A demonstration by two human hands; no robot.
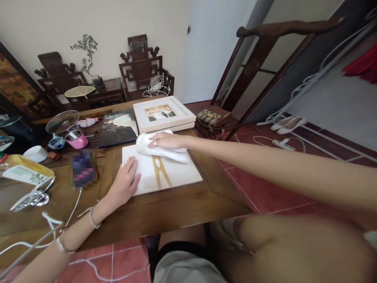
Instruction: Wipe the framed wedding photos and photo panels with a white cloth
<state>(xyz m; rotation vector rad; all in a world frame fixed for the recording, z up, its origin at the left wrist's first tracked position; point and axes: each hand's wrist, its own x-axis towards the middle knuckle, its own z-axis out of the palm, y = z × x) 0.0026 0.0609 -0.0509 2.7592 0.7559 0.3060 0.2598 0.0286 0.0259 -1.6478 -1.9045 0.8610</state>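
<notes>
A flat white panel point(184, 173) lies on the wooden table point(188, 210), with a gold shape like a letter A point(159, 173) on its face. My left hand point(127, 179) rests on the panel's left edge, its fingers stretched out and holding nothing. On the far part of the panel, my right hand point(168, 140) presses down on a bunched white cloth point(144, 144) and grips it. The cloth covers the top of the gold shape and part of the panel's far edge.
Beyond the panel lie white framed pictures point(188, 114) and a dark photo board point(107, 129). To the left are a pink mug point(77, 140), an oil bottle point(26, 169), a clear hair claw point(35, 196) and a white cable point(53, 220). A wooden chair point(253, 63) stands at right.
</notes>
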